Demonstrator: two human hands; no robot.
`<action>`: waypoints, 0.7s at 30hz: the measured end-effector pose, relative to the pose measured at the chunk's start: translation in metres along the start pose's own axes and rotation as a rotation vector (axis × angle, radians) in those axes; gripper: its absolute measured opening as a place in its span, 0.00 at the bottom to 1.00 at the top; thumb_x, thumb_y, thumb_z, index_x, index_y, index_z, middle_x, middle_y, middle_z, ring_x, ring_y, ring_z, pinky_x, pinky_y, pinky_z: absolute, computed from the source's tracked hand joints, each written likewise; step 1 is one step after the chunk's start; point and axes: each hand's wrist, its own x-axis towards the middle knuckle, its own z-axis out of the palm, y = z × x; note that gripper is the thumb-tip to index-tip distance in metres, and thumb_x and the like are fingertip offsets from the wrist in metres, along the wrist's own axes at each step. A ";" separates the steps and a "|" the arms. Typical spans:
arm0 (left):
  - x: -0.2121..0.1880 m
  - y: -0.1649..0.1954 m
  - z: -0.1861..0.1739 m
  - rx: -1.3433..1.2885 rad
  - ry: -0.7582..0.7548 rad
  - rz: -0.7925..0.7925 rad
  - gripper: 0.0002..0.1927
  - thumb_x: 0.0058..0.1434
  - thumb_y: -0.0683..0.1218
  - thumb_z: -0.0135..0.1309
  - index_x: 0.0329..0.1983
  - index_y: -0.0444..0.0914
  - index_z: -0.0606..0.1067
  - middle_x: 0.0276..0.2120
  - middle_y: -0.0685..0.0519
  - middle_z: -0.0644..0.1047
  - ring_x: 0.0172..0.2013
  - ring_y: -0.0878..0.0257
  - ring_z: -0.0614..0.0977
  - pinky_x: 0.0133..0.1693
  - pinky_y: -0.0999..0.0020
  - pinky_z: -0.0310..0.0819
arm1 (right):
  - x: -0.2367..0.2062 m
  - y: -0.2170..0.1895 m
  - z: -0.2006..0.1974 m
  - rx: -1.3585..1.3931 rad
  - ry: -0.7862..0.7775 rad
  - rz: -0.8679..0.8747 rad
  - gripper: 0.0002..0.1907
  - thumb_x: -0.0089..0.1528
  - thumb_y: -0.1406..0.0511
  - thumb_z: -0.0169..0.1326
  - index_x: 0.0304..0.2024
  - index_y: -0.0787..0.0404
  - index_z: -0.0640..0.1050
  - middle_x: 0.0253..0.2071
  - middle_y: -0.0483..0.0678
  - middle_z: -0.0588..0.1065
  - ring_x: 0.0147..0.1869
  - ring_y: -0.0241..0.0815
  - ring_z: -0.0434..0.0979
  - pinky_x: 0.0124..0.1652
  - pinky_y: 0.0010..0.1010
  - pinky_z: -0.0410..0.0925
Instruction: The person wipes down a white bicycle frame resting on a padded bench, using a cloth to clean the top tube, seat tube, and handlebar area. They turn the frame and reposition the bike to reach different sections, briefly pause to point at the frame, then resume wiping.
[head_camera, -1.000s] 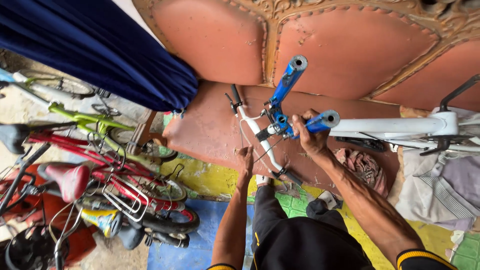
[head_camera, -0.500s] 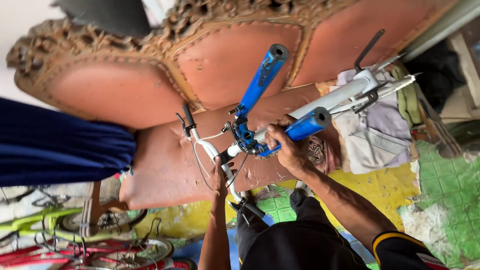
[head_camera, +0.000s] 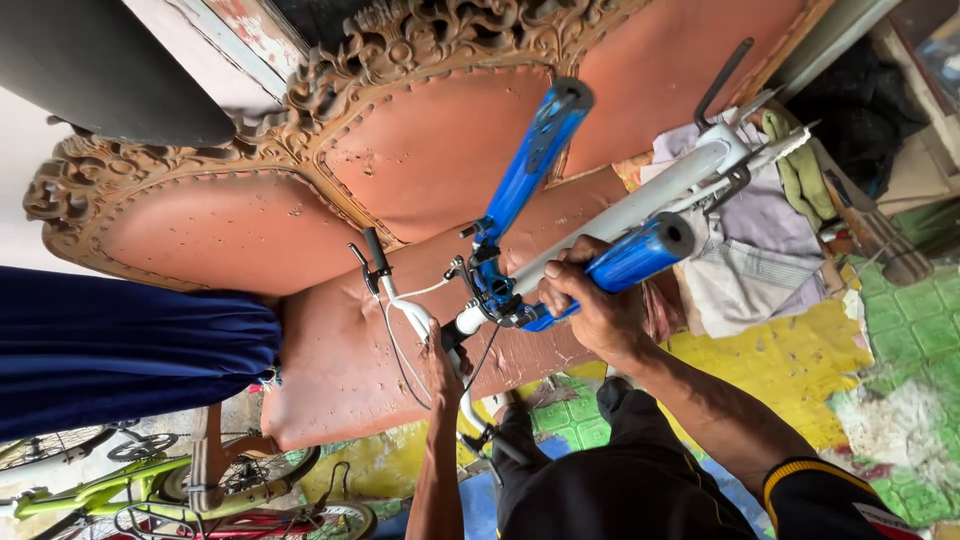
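Observation:
A white bicycle frame (head_camera: 640, 205) with a blue fork (head_camera: 530, 165) lies upturned in front of me, resting against an orange-brown sofa. My right hand (head_camera: 590, 300) is clenched around the frame and the lower blue fork leg (head_camera: 640, 255) near the head tube. My left hand (head_camera: 443, 362) grips the white handlebar (head_camera: 412, 318) just below the stem. A black grip (head_camera: 374, 250) caps the bar's far end, and a thin brake cable loops beside my left hand.
The carved, upholstered sofa (head_camera: 340, 360) fills the middle. A dark blue cloth (head_camera: 120, 350) hangs at the left. Crumpled clothes (head_camera: 740, 250) lie on the seat at the right. A green bicycle (head_camera: 110, 485) and a red one stand at the lower left. The floor (head_camera: 800, 360) is yellow and green.
My view has swung right and closer, so the parked bicycles have slid out of frame. Both hands keep their hold; the frame now slants up to the right.

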 end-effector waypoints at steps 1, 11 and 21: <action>-0.003 0.004 0.002 -0.015 -0.012 0.010 0.24 0.61 0.64 0.54 0.29 0.41 0.67 0.14 0.51 0.70 0.09 0.62 0.68 0.11 0.66 0.59 | 0.004 -0.008 0.001 -0.037 0.038 0.048 0.12 0.65 0.75 0.54 0.30 0.60 0.67 0.26 0.45 0.66 0.29 0.37 0.68 0.33 0.34 0.66; -0.066 0.089 0.032 0.143 -0.119 0.158 0.25 0.65 0.63 0.54 0.30 0.38 0.68 0.15 0.52 0.70 0.12 0.66 0.69 0.13 0.68 0.62 | 0.028 -0.107 0.010 -0.037 -0.014 -0.047 0.09 0.68 0.67 0.53 0.33 0.56 0.69 0.24 0.44 0.66 0.27 0.38 0.67 0.40 0.38 0.68; -0.153 0.187 0.020 0.181 -0.114 0.178 0.18 0.63 0.58 0.56 0.37 0.41 0.67 0.16 0.54 0.69 0.12 0.67 0.68 0.12 0.70 0.59 | 0.023 -0.162 0.020 -0.058 -0.092 -0.128 0.17 0.78 0.64 0.46 0.32 0.55 0.66 0.23 0.40 0.63 0.25 0.36 0.63 0.36 0.31 0.61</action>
